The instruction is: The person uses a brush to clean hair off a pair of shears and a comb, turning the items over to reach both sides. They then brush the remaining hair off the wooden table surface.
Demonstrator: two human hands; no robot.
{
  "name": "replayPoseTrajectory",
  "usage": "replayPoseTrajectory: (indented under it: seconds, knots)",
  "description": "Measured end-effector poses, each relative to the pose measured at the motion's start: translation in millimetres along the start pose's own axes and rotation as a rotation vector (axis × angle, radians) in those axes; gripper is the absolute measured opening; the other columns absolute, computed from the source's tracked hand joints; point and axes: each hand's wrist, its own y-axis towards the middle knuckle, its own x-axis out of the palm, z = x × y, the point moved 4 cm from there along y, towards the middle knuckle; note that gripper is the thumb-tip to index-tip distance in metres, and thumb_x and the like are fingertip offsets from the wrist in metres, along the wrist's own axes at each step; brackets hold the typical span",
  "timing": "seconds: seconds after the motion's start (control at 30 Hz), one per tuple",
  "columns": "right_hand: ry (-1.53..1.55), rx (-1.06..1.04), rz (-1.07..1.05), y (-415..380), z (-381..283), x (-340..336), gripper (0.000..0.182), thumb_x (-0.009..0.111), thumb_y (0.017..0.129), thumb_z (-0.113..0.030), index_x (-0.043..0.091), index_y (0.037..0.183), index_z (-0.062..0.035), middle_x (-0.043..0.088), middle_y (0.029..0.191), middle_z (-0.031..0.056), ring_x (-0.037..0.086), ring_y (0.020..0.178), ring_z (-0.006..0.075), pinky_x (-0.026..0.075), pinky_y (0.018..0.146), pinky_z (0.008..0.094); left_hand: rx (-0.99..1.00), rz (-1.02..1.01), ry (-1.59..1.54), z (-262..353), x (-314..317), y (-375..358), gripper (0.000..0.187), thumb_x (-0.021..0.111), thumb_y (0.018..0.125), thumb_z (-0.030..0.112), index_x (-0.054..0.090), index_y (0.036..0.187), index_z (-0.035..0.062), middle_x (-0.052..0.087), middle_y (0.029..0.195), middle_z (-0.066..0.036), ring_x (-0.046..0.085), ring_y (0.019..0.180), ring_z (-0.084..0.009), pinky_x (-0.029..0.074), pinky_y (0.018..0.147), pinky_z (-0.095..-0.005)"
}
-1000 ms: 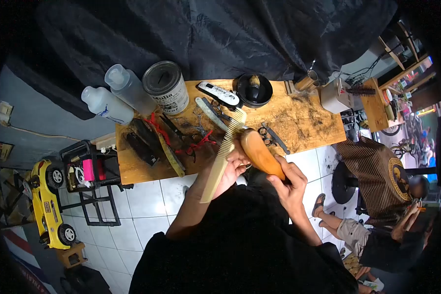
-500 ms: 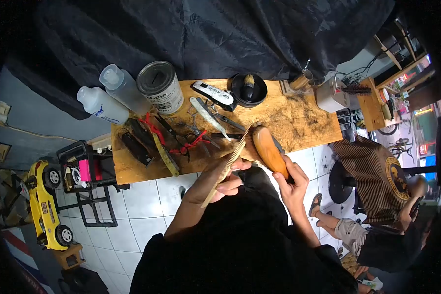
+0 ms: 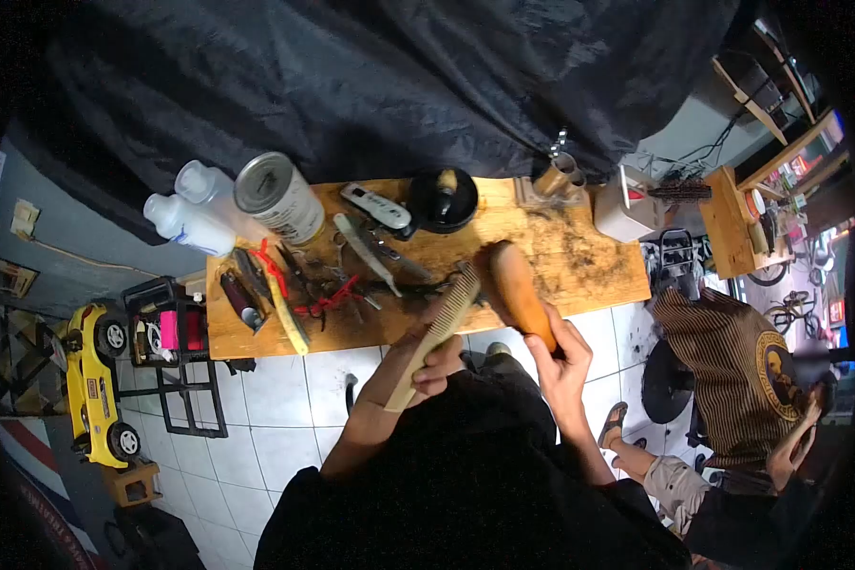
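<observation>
My left hand (image 3: 418,366) is closed around a pale, fine-toothed comb (image 3: 439,332), which slants up and to the right. In my right hand (image 3: 564,361) is a wooden-backed brush (image 3: 522,293), gripped at its lower end; its dark bristles barely show. The two tools are held close together over the front edge of the wooden table (image 3: 589,285), apart from each other. Just beyond the comb lie a pale-handled straight razor (image 3: 366,249), scissors (image 3: 299,275) with red handles and a white hair clipper (image 3: 377,205). A shaving brush (image 3: 446,193) sits in a black bowl (image 3: 470,214).
Cut hair is scattered over the table's right half. A metal can (image 3: 280,198) and plastic bottles (image 3: 185,226) stand at the back left, a white container (image 3: 625,209) at the right end. A yellow toy car (image 3: 95,385) is at left; a person sits near a striped cape (image 3: 722,370) at right.
The comb has turned so its flat side shows more, and its tip has dropped. The brush has shifted slightly in my right hand's grip area. My view of the table has moved a little.
</observation>
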Motion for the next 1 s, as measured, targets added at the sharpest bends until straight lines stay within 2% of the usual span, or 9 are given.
replayPoseTrajectory:
  seconds: [0.17,0.3,0.43,0.6,0.67,0.77,0.83,0.9,1.0]
  knots:
    - [-0.04,-0.007,0.016,29.8,-8.4,-28.1,0.048,0.074,0.072,-0.002,0.059,0.117,0.0039,0.057,0.076,0.0079,0.051,0.065,0.011,0.043,0.06,0.0227,-0.174,0.181,0.637,-56.1,29.7,37.9,0.048,0.04,0.1,0.028,0.026,0.146,0.0256,0.033,0.065,0.003,0.029,0.047,-0.0042,0.028,0.039,-0.0173]
    - [0.006,-0.03,-0.031,48.9,-9.3,-49.3,0.05,0.076,0.071,-0.005,0.059,0.117,0.0043,0.058,0.077,0.0095,0.051,0.063,0.0116,0.042,0.057,0.0223,-0.118,0.183,0.646,-56.9,37.3,57.6,0.045,0.042,0.099,0.027,0.031,0.143,0.0241,0.033,0.064,0.002,0.03,0.046,-0.0041,0.027,0.038,-0.0166]
    - [-0.033,-0.086,-0.081,35.6,27.7,-73.3,0.048,0.077,0.071,-0.009,0.06,0.113,0.0067,0.063,0.086,0.0167,0.061,0.071,0.0181,0.049,0.063,0.0279,0.1,0.088,-0.012,-46.3,21.8,68.6,0.033,0.045,0.098,0.023,0.042,0.131,0.0242,0.035,0.065,0.0,0.031,0.043,-0.0057,0.026,0.032,-0.0157]
    - [0.022,-0.094,-0.129,31.2,44.3,-87.0,0.051,0.077,0.073,-0.009,0.058,0.119,0.0039,0.06,0.085,0.0103,0.053,0.066,0.0116,0.044,0.057,0.0239,0.01,0.316,0.563,-87.9,60.4,90.0,0.019,0.038,0.1,0.022,0.046,0.116,0.0146,0.035,0.066,0.0,0.034,0.044,-0.0066,0.026,0.035,-0.0176]
    - [-0.081,-0.031,-0.208,47.0,29.4,-93.3,0.052,0.08,0.07,-0.017,0.061,0.114,0.0034,0.059,0.081,0.0134,0.059,0.064,0.0193,0.049,0.055,0.0292,0.001,0.357,0.526,-98.8,56.4,103.5,0.018,0.038,0.101,0.023,0.047,0.114,0.0138,0.035,0.065,0.0,0.034,0.044,-0.0066,0.025,0.035,-0.0177]
    - [0.049,-0.143,-0.15,60.2,25.7,-100.1,0.052,0.08,0.07,-0.019,0.062,0.114,0.0017,0.057,0.077,0.0111,0.057,0.06,0.019,0.047,0.053,0.0288,0.021,0.442,0.328,-98.4,41.2,114.8,0.019,0.037,0.101,0.023,0.047,0.113,0.0132,0.037,0.063,0.0,0.034,0.042,-0.0069,0.025,0.034,-0.0181]
    - [0.051,-0.1,-0.182,55.7,35.5,-111.6,0.052,0.08,0.07,-0.019,0.062,0.114,0.0018,0.058,0.077,0.0113,0.057,0.06,0.0196,0.048,0.053,0.029,0.188,0.158,0.023,-81.1,43.8,115.8,0.022,0.038,0.1,0.029,0.05,0.11,0.0133,0.04,0.063,0.0,0.035,0.042,-0.0077,0.026,0.033,-0.0188]
    - [0.049,-0.064,-0.222,47.2,51.1,-116.2,0.052,0.08,0.07,-0.02,0.062,0.114,0.0019,0.058,0.077,0.0116,0.058,0.06,0.0202,0.048,0.054,0.0293,0.201,0.056,-0.085,-68.5,56.7,115.4,0.053,0.031,0.095,0.055,0.053,0.109,0.0092,0.041,0.064,0.0,0.035,0.042,-0.0078,0.029,0.035,-0.0187]
    - [0.058,-0.17,-0.196,32.7,78.8,-106.1,0.052,0.081,0.069,-0.021,0.063,0.112,0.0011,0.059,0.074,0.0119,0.059,0.06,0.02,0.048,0.053,0.0302,0.334,0.186,0.056,-75.1,66.0,117.8,0.063,0.027,0.093,0.063,0.052,0.106,0.0064,0.04,0.064,0.001,0.033,0.043,-0.0075,0.027,0.036,-0.0192]
